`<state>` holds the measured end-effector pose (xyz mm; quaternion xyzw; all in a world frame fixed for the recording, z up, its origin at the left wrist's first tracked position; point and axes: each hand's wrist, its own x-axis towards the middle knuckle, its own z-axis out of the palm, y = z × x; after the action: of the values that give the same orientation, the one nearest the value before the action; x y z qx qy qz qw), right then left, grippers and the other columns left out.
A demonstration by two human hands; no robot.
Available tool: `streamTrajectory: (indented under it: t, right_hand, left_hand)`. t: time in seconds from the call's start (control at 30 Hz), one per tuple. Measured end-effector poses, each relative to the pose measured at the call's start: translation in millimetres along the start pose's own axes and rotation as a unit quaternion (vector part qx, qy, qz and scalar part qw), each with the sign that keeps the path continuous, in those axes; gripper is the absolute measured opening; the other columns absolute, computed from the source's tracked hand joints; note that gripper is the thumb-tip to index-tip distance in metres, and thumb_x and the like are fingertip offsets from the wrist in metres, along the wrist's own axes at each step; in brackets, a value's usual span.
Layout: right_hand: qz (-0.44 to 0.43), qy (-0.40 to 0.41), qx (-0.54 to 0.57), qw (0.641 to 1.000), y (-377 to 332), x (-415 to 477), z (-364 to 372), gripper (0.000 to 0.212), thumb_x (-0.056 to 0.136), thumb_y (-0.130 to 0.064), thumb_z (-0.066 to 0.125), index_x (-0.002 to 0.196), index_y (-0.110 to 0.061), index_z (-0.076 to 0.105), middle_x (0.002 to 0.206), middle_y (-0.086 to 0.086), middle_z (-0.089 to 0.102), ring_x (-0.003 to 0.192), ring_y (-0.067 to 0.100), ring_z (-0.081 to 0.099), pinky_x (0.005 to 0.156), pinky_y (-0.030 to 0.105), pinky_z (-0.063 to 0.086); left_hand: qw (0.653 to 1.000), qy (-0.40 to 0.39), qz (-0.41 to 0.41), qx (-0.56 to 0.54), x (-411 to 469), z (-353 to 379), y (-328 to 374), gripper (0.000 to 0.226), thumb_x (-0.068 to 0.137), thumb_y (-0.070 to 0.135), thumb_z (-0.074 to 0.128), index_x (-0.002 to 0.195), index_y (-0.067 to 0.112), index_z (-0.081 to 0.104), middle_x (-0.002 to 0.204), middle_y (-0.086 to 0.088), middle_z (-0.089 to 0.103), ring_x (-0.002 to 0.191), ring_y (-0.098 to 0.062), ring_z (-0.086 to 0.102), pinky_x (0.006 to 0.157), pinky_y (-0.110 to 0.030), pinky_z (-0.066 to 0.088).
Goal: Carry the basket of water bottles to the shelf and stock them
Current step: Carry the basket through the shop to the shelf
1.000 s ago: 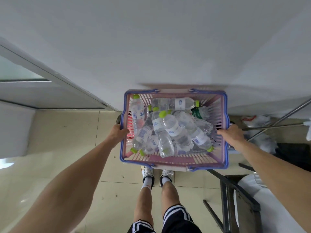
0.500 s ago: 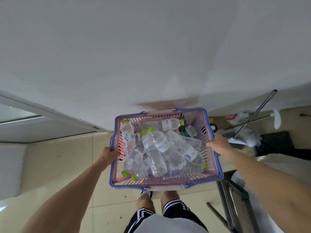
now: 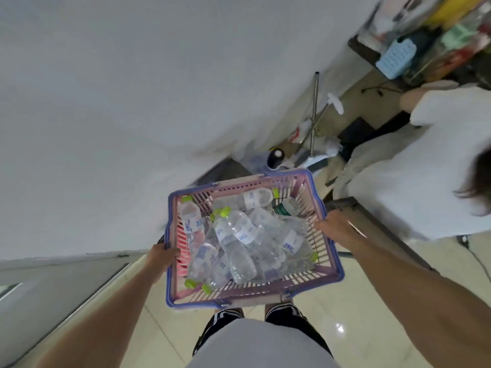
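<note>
here the pink, blue-rimmed basket is held above the tiled floor, in front of the person, full of clear water bottles lying jumbled. the left hand grips its left rim and the right hand grips its right rim, fingers curled over the edges, so the basket sits between the hands. a cluttered, blurred shelf stands far right.

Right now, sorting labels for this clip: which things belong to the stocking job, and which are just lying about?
Job: pink basket, water bottles, left hand and right hand gripping its sides.
Lying about: black flask, metal poles, light blue crate, another person in white.
</note>
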<state>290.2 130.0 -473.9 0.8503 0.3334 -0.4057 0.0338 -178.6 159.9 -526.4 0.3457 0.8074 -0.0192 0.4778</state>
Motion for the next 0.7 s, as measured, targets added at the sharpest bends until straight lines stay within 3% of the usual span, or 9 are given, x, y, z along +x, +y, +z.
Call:
streamTrajectory:
  t: [0.07, 0.17, 0.27, 0.33, 0.4, 0.5, 0.7]
  right_hand:
    - [0.028, 0.001, 0.037, 0.999, 23.2, -25.7, 11.5, 0.024, 0.088, -0.025, 0.071, 0.092, -0.002, 0.065, 0.089, 0.013, 0.071, 0.076, 0.026, 0.071, 0.065, 0.04, 0.062]
    - [0.06, -0.001, 0.099, 0.993, 55.9, -61.7, 29.4, 0.016, 0.092, -0.022, 0.069, 0.091, -0.008, 0.061, 0.081, 0.005, 0.067, 0.067, 0.017, 0.067, 0.052, 0.027, 0.053]
    - [0.103, -0.007, 0.173, 0.979, 93.0, -91.7, 50.9, 0.017, 0.091, -0.025, 0.07, 0.095, -0.011, 0.061, 0.082, 0.004, 0.069, 0.07, 0.017, 0.07, 0.061, 0.029, 0.059]
    - [0.135, -0.001, 0.202, 0.97, 119.1, -112.2, 64.9, 0.018, 0.091, -0.025, 0.07, 0.09, -0.014, 0.056, 0.08, 0.001, 0.065, 0.067, 0.014, 0.067, 0.055, 0.026, 0.054]
    - [0.159, 0.014, 0.229, 0.96, 143.4, -132.6, 75.6, 0.023, 0.092, -0.024, 0.069, 0.082, -0.017, 0.05, 0.076, -0.001, 0.059, 0.063, 0.012, 0.061, 0.05, 0.023, 0.045]
    - [0.202, 0.026, 0.276, 0.939, 188.7, -161.9, 98.4, 0.028, 0.092, -0.022, 0.068, 0.075, -0.019, 0.047, 0.073, -0.001, 0.057, 0.062, 0.011, 0.058, 0.051, 0.023, 0.044]
    - [0.299, 0.053, 0.37, 0.878, 289.3, -229.4, 155.4, 0.029, 0.092, -0.025, 0.069, 0.074, -0.019, 0.047, 0.072, -0.002, 0.057, 0.062, 0.011, 0.057, 0.052, 0.023, 0.042]
  left_hand:
    - [0.998, 0.0, 0.029, 0.047, -2.5, -3.5, 7.1, 0.012, 0.079, 0.01, 0.074, 0.08, 0.0, 0.068, 0.064, -0.013, 0.061, 0.06, -0.025, 0.055, 0.054, -0.029, 0.038]
    - [0.991, -0.017, 0.074, 0.108, -9.9, -2.9, 18.7, 0.012, 0.083, 0.01, 0.071, 0.078, 0.0, 0.068, 0.065, -0.013, 0.062, 0.06, -0.025, 0.055, 0.054, -0.029, 0.038]
    - [0.98, -0.03, 0.105, 0.166, -14.4, 6.3, 30.0, 0.017, 0.085, 0.011, 0.07, 0.091, -0.005, 0.071, 0.066, -0.011, 0.063, 0.058, -0.024, 0.058, 0.049, -0.027, 0.039]
    - [0.968, -0.047, 0.124, 0.215, -20.2, 17.2, 38.5, 0.02, 0.087, 0.014, 0.069, 0.099, -0.002, 0.069, 0.07, -0.011, 0.065, 0.058, -0.023, 0.06, 0.045, -0.029, 0.041]
    - [0.956, -0.06, 0.144, 0.248, -28.0, 31.9, 47.6, 0.02, 0.088, 0.015, 0.069, 0.101, 0.001, 0.069, 0.074, -0.013, 0.069, 0.061, -0.027, 0.063, 0.049, -0.03, 0.045]
    - [0.936, -0.082, 0.17, 0.297, -38.8, 64.7, 61.9, 0.022, 0.089, 0.016, 0.068, 0.098, -0.004, 0.07, 0.086, -0.024, 0.073, 0.073, -0.033, 0.068, 0.065, -0.039, 0.053]
    - [0.87, -0.125, 0.24, 0.411, -97.5, 160.1, 88.3, 0.016, 0.092, 0.012, 0.067, 0.088, -0.003, 0.065, 0.066, -0.01, 0.056, 0.058, -0.021, 0.054, 0.054, -0.028, 0.042]
